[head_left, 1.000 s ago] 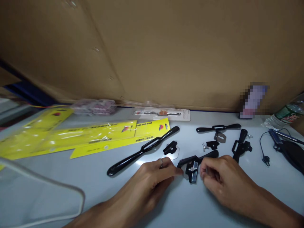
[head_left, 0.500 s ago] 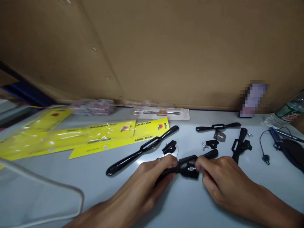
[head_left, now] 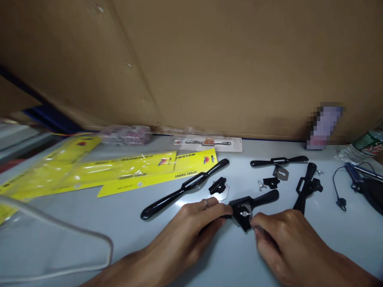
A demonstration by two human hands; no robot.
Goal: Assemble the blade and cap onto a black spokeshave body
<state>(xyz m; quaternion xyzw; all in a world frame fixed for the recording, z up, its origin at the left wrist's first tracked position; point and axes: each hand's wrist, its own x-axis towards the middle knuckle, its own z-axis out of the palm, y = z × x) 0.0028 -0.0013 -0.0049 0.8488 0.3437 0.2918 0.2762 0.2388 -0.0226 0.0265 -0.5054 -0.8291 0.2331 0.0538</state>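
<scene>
My left hand (head_left: 200, 223) is closed around the left handle of a black spokeshave (head_left: 265, 198), low over the table. On its middle sit a tilted black cap (head_left: 239, 217) and a silver wing screw (head_left: 245, 214), with a bit of blade behind. My right hand (head_left: 284, 239) is closed, its thumb and fingertips pinched at the cap's right edge; the exact grip is partly hidden. Just beyond my left hand lie another black cap (head_left: 218, 185) and a silver blade (head_left: 222, 194). A longer spokeshave body (head_left: 184, 189) lies to their left.
Farther right lie a spokeshave body (head_left: 279, 161), a blade (head_left: 281, 173), a cap (head_left: 271, 183), a wing screw (head_left: 261, 185) and another spokeshave (head_left: 303, 189). Yellow packaging cards (head_left: 155, 175) cover the left; a white cable (head_left: 74, 232) curves in front. A bottle (head_left: 362, 147) stands right.
The cap on the held spokeshave has turned, its lower end now pointing more toward me. My right fingertips have shifted down along its right side. The camera view has moved slightly left.
</scene>
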